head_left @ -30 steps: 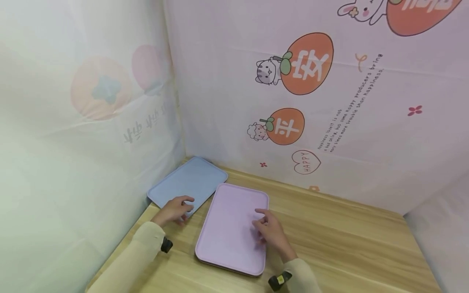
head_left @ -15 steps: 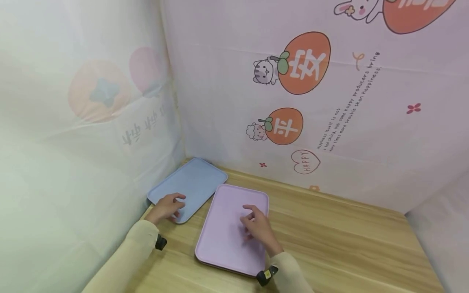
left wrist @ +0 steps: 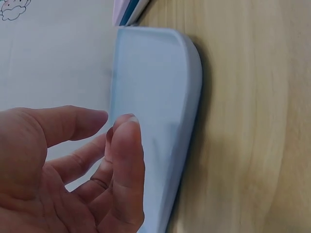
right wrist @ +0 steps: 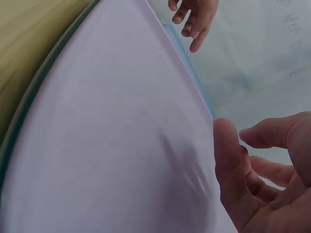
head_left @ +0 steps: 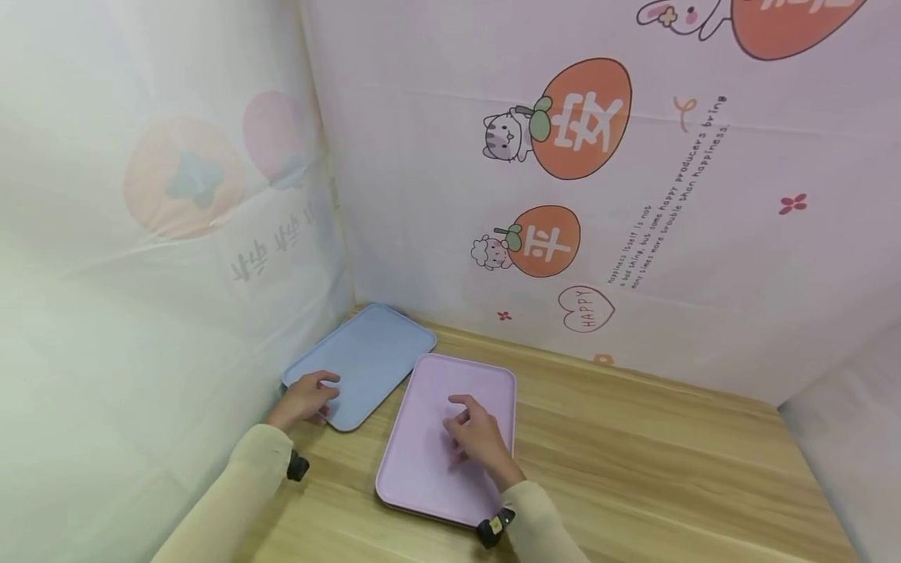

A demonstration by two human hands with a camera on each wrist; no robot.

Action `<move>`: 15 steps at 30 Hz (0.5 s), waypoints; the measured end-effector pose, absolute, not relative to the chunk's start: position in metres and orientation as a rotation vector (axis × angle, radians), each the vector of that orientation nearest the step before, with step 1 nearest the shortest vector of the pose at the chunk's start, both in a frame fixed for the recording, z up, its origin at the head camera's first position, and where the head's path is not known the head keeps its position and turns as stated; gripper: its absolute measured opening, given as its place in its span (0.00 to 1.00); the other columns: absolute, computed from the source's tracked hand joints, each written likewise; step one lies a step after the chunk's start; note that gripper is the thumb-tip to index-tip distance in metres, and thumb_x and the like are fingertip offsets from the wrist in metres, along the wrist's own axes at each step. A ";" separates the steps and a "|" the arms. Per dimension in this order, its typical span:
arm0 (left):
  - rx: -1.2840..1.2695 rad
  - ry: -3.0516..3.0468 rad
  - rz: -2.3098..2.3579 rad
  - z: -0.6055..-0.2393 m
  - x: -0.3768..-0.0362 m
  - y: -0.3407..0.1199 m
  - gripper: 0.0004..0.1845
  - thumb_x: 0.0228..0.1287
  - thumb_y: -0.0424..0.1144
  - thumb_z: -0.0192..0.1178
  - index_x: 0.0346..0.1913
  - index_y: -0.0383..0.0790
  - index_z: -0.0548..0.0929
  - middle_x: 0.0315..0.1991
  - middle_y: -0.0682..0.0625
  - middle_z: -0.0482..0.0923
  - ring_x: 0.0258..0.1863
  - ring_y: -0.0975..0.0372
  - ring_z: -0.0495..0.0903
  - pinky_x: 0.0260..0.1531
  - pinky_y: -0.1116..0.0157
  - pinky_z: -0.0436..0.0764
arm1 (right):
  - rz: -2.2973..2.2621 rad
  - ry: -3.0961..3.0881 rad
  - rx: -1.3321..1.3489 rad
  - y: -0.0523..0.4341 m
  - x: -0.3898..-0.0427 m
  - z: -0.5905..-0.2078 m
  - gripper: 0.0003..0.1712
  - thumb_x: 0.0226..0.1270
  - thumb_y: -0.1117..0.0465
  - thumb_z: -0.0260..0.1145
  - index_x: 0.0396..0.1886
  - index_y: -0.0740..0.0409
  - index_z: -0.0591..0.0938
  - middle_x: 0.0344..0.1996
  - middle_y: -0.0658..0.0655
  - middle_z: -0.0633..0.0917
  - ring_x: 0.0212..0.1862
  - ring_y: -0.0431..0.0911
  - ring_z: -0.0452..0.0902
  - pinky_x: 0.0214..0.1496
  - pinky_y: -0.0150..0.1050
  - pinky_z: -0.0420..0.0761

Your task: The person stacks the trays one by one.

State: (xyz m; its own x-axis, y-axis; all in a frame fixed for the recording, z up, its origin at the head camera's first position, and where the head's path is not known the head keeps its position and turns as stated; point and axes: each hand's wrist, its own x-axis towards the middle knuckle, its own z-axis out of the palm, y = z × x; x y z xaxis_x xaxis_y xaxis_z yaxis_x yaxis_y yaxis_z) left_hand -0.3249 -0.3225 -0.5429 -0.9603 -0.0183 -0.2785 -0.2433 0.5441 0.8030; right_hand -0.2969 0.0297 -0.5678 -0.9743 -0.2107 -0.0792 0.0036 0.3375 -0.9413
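Note:
A light blue rectangular tray (head_left: 380, 352) lies at the back left of the table. My left hand (head_left: 304, 400) hovers over its near left end, fingers loosely bent and holding nothing. To the right, a lilac tray (head_left: 429, 461) tops a small stack, turned at an angle to the blue one. Under it, a teal tray edge (right wrist: 30, 90) shows in the right wrist view, with a paler edge below. My right hand (head_left: 479, 438) hangs above the lilac surface and casts a shadow on it; thumb and fingers are apart, with nothing between them.
Wood-grain tabletop (head_left: 655, 461) stretches to the right of the stack. A printed cloth wall (head_left: 436, 195) rises behind the trays, and a white cloth side wall (head_left: 176, 336) stands close beside my left arm. Black wrist bands (head_left: 496, 528) sit over the cream sleeves.
Both hands have drifted left: the left toward the blue tray's left end, the right from the lilac tray's right edge to over its middle. The trays stay in place.

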 end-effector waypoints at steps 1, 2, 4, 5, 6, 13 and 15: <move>-0.224 2.542 1.385 -0.543 -0.325 -0.324 0.26 0.80 0.37 0.57 0.75 0.28 0.74 0.51 0.33 0.83 0.32 0.57 0.86 0.29 0.61 0.91 | -1.699 2.409 -0.196 0.029 -0.297 -0.567 0.31 0.74 0.64 0.69 0.75 0.62 0.77 0.38 0.59 0.83 0.28 0.45 0.82 0.23 0.46 0.90; -0.228 2.537 1.394 -0.544 -0.325 -0.326 0.26 0.80 0.36 0.57 0.74 0.27 0.74 0.51 0.33 0.83 0.32 0.57 0.86 0.29 0.60 0.91 | -1.696 2.409 -0.202 0.028 -0.296 -0.567 0.31 0.74 0.64 0.70 0.75 0.62 0.77 0.38 0.59 0.83 0.28 0.45 0.82 0.23 0.46 0.90; -0.233 2.534 1.407 -0.545 -0.325 -0.329 0.26 0.81 0.36 0.56 0.74 0.26 0.73 0.50 0.33 0.82 0.30 0.58 0.86 0.29 0.60 0.91 | -1.678 2.412 -0.208 0.025 -0.296 -0.565 0.31 0.75 0.64 0.70 0.75 0.62 0.77 0.38 0.59 0.83 0.28 0.46 0.83 0.23 0.45 0.90; -0.236 2.532 1.413 -0.545 -0.325 -0.331 0.26 0.81 0.36 0.56 0.74 0.25 0.72 0.50 0.32 0.82 0.30 0.58 0.85 0.29 0.60 0.91 | -1.668 2.417 -0.215 0.023 -0.296 -0.564 0.31 0.75 0.64 0.70 0.75 0.62 0.77 0.38 0.59 0.83 0.28 0.46 0.83 0.23 0.45 0.90; -0.242 2.532 1.421 -0.546 -0.325 -0.333 0.26 0.81 0.35 0.56 0.75 0.25 0.72 0.50 0.32 0.82 0.30 0.59 0.85 0.29 0.60 0.91 | -1.657 2.421 -0.215 0.021 -0.296 -0.564 0.31 0.75 0.63 0.70 0.75 0.62 0.77 0.38 0.59 0.83 0.28 0.46 0.83 0.23 0.45 0.90; -0.265 2.560 1.420 -0.547 -0.324 -0.344 0.26 0.80 0.35 0.56 0.74 0.24 0.72 0.48 0.32 0.82 0.30 0.59 0.85 0.31 0.61 0.91 | -1.677 2.395 -0.242 0.008 -0.295 -0.557 0.30 0.75 0.64 0.70 0.74 0.64 0.77 0.38 0.59 0.83 0.29 0.48 0.85 0.23 0.44 0.90; -0.261 2.564 1.400 -0.548 -0.323 -0.345 0.26 0.80 0.36 0.56 0.73 0.23 0.72 0.46 0.33 0.83 0.30 0.59 0.85 0.32 0.61 0.91 | -1.684 2.371 -0.249 0.003 -0.294 -0.556 0.30 0.75 0.64 0.70 0.73 0.64 0.78 0.38 0.59 0.83 0.29 0.48 0.85 0.23 0.45 0.90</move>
State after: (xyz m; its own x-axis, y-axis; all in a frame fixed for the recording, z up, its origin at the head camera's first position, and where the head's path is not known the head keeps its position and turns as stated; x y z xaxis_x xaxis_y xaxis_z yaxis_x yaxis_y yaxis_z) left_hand -0.3227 -0.3452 -0.5480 -0.9626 -0.0546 -0.2652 -0.2526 0.5335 0.8072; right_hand -0.2944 0.0025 -0.5565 -0.9610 -0.2641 -0.0822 -0.0095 0.3283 -0.9445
